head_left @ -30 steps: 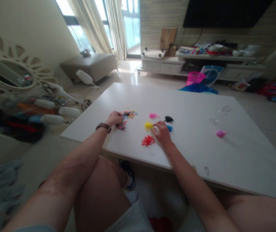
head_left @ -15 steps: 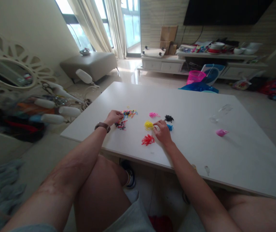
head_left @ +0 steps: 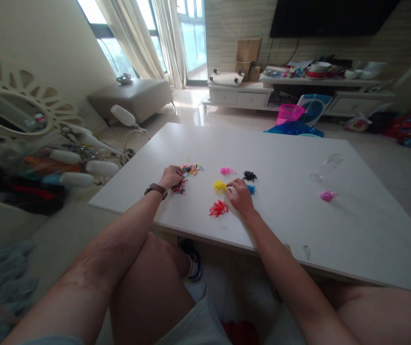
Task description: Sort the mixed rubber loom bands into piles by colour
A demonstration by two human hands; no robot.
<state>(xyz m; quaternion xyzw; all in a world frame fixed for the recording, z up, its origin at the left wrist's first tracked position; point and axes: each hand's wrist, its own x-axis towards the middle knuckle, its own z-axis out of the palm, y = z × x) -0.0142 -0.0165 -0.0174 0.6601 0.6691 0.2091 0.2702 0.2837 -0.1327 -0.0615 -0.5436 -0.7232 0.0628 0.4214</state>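
Note:
My left hand [head_left: 172, 177] is at a loose pile of mixed-colour small rubber bands [head_left: 192, 169], its thumb and fingertips drawn together in a pinch. Whatever lies between those fingertips is too small to make out. Dark and red bands [head_left: 179, 188] lie just below the fingers. My right hand [head_left: 241, 195] rests by the yellow rubber bands [head_left: 220, 186], fingers curled and tips meeting at the pile's right edge. Around it lie pink [head_left: 226, 170], black [head_left: 249, 176] and red rubber bands [head_left: 219, 208]. The blue rubber bands [head_left: 251, 189] are partly behind the right hand.
On the white table [head_left: 280, 158], a clear plastic container [head_left: 325, 167] and a pink item [head_left: 328, 195] lie to the right. A small clear object [head_left: 306, 251] is near the front edge. Beyond the table stand a pink basket [head_left: 290, 114] and a low cabinet [head_left: 239, 97].
My left hand has shifted slightly right over the mixed pile and covers more of it. The right hand stays at the yellow bands. The whole view has moved a little.

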